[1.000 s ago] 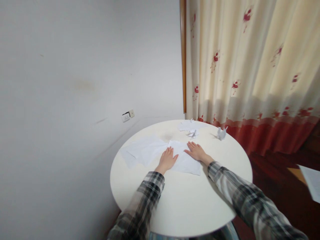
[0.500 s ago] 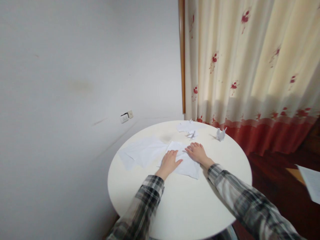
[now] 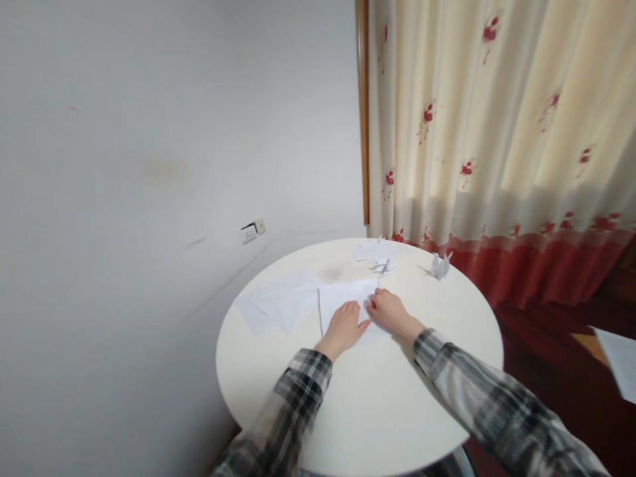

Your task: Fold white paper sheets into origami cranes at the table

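A white sheet of paper (image 3: pixel 342 295) lies on the round white table (image 3: pixel 358 411), squared up under my hands. Flat on the paper's lower middle rests my left hand (image 3: pixel 345 326), thumb held out to the right. My right hand (image 3: pixel 390 310) is at the sheet's right edge with its fingers curled in and closed on the paper there; the fingertips are partly hidden. More loose white sheets (image 3: pixel 281 301) lie to the left of my hands.
Folded white paper pieces (image 3: pixel 383 266) sit beyond my hands, near another flat sheet (image 3: pixel 370 251). An upright folded paper figure (image 3: pixel 440 266) stands at the table's right back. A wall (image 3: pixel 149 265) borders the left side, and a curtain (image 3: pixel 497 165) hangs behind.
The sheet has turned so its edges look straighter, and its left edge shows. My right fingers have gone from spread to curled at the right edge. My left hand has shifted slightly right.
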Motion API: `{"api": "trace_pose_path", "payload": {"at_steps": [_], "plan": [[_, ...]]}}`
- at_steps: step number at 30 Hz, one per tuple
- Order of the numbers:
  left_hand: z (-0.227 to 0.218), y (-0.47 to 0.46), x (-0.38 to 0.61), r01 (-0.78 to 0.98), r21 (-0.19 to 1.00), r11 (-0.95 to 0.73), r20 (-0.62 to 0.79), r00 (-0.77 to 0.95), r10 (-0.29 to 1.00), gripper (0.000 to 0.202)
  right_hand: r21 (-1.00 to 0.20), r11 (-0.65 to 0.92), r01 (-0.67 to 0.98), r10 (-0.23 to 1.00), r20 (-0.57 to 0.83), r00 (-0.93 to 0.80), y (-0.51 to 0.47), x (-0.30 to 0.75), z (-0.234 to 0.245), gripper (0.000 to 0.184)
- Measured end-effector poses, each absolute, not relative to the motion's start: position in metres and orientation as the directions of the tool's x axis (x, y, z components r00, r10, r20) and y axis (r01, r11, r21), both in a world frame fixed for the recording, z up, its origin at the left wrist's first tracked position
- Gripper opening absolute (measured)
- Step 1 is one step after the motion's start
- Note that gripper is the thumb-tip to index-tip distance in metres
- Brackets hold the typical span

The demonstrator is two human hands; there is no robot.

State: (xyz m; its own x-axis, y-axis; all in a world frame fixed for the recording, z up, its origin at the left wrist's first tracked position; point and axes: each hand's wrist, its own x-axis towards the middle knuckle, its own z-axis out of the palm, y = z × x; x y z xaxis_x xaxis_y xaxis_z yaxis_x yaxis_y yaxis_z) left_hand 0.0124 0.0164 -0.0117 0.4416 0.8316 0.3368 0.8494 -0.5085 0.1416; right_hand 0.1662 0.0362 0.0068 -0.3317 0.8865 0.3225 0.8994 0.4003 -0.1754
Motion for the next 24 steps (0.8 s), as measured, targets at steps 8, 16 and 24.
{"api": "trace_pose_path", "payload": {"at_steps": [8,16,24], "plan": [[-0.017,0.015,0.014,0.780,0.195,-0.594,0.219,0.556,0.802,0.062,-0.573,0.602,0.557,0.799,0.435,-0.416,0.048,0.166,-0.022,0.040],[-0.018,0.015,0.009,0.845,0.193,-0.499,0.113,0.486,0.867,0.080,-0.231,0.510,0.828,0.858,0.206,-0.471,0.070,0.190,-0.030,0.060],[-0.022,0.025,-0.007,0.958,0.140,-0.252,0.081,0.243,0.967,0.081,-0.180,0.235,0.955,0.971,0.090,-0.222,0.083,0.216,-0.030,0.075]]}}
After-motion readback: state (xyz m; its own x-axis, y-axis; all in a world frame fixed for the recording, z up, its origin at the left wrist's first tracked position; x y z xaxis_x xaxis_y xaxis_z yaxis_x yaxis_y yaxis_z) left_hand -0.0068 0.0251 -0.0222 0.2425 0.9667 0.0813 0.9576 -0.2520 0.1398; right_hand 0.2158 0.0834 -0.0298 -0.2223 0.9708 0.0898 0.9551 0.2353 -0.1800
